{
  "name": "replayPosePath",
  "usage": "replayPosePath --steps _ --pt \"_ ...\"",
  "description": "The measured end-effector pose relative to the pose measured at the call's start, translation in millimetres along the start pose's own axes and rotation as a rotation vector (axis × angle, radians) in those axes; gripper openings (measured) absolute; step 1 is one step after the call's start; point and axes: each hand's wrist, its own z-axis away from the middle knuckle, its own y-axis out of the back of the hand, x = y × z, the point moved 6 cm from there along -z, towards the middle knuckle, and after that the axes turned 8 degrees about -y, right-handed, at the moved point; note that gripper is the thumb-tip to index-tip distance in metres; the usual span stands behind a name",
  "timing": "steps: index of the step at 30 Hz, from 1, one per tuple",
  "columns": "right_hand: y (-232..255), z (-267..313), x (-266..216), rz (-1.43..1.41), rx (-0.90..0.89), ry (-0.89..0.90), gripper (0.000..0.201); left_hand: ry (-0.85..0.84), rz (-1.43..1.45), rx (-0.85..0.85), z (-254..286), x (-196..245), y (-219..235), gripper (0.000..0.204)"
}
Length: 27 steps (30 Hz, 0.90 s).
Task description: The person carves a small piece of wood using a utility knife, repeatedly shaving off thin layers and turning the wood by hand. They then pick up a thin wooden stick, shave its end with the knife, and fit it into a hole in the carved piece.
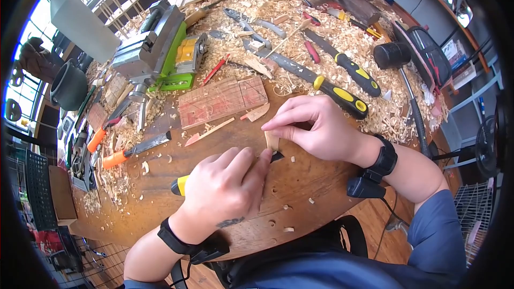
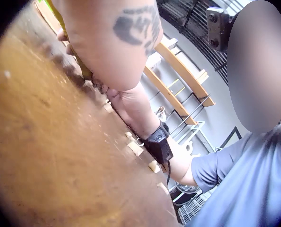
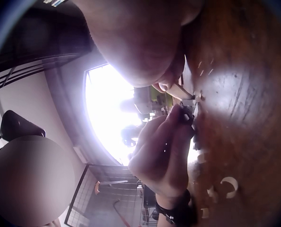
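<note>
In the head view my left hand grips a knife, its yellow-and-black handle end sticking out on the left and its dark blade past the thumb. My right hand pinches a small pale wood piece between thumb and fingertips. The piece stands tilted over the wooden table, its lower end right by the blade and the left thumb. In the right wrist view the wood piece meets the blade close above the tabletop. The left palm hides most of the knife handle.
A marked reddish board lies ahead of the hands, with a thin wood stick before it. An orange-handled chisel is on the left, a vise behind. Files, a black mallet and heaped shavings fill the right.
</note>
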Motion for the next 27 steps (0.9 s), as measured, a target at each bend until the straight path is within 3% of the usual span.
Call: replayPosePath --steps 5,7,14,20,22,26,27 --pt "-2.0 -0.7 -0.4 0.025 -0.043 0.020 0.018 0.007 0.038 0.065 4.2 -5.6 -1.0 0.039" --pt "-0.8 -0.3 -1.4 0.018 -0.048 0.011 0.017 -0.036 -0.040 0.184 3.6 -7.3 4.1 0.035" --pt "-2.3 -0.8 -1.5 0.008 -0.038 0.042 0.017 -0.015 -0.121 0.169 0.9 -6.2 4.9 0.042" --pt "-3.3 0.9 0.8 -0.016 -0.031 0.020 0.017 -0.007 -0.108 0.150 -1.3 -0.7 2.4 0.029" --pt "-2.4 0.2 1.9 -0.021 -0.009 0.018 0.017 0.037 -0.072 -0.010 0.5 3.0 -2.5 0.046" --pt "-2.9 0.5 1.0 -0.018 -0.023 0.018 0.017 0.046 -0.064 -0.019 -0.4 1.8 -3.2 0.044" --pt "-2.5 0.2 0.2 -0.018 -0.022 0.017 0.017 0.015 -0.081 0.055 -1.8 0.7 -1.6 0.035"
